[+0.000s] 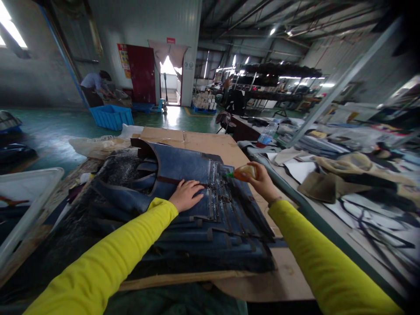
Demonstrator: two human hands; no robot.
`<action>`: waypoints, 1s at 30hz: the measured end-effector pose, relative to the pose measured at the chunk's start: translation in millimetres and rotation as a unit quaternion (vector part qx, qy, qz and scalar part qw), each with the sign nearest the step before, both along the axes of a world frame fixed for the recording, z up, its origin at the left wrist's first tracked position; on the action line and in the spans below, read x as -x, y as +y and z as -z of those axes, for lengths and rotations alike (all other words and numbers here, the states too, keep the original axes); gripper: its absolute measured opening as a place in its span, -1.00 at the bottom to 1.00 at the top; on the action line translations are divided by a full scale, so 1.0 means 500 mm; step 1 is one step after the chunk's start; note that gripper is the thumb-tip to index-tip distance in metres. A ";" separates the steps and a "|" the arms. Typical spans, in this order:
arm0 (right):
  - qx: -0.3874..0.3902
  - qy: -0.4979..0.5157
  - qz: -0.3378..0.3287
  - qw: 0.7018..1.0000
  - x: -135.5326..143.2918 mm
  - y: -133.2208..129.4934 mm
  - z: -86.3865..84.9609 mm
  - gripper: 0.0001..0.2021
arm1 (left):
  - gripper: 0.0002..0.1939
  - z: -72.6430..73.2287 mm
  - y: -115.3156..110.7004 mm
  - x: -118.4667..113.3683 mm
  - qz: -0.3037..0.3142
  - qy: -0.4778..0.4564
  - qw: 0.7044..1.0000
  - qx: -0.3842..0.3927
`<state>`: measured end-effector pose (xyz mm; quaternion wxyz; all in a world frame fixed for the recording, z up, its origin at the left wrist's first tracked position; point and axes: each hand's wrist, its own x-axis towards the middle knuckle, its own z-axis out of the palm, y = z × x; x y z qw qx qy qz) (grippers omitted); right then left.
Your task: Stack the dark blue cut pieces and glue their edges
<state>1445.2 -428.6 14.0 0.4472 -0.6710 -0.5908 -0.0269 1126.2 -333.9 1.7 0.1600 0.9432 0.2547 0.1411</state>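
Left hand (pixel 187 194) flat on blue pieces (pixel 197 210); right hand (pixel 262 179) grips, seemingly, glue bottle (pixel 243 172).

Left hand (pixel 187 194) flat, fingers spread, on stacked blue leather pieces (pixel 183 175) over cardboard (pixel 210 144). Right hand (pixel 262 179) grips an amber squeeze bottle (pixel 243 172) — green nozzle pointing left, just above shiny wet-looking strips (pixel 218 192).

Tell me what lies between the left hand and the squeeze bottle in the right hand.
In the head view, only the stacked blue leather pieces lie there, with shiny wet-looking strips along their edges, between the left hand pressing them and the squeeze bottle in the right hand.
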 end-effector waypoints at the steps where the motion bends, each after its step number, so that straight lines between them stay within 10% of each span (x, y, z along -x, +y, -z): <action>1: -0.002 0.001 0.003 1.000 -0.002 0.005 0.000 -0.52 | -0.61 0.000 0.000 0.000 0.001 0.000 1.000 -0.001; 15: 0.105 0.124 -0.006 0.987 0.010 -0.095 -0.046 -0.51 | -0.61 0.002 0.003 -0.001 0.002 0.001 1.000 -0.002; 21: 0.111 0.337 0.073 0.932 0.009 -0.289 -0.074 -0.57 | -0.61 0.006 0.003 -0.006 -0.001 0.019 0.999 -0.036; 30: -0.061 0.386 0.309 0.867 -0.090 -0.708 -0.078 -0.58 | -0.47 0.019 0.061 -0.022 0.064 0.055 0.995 -0.054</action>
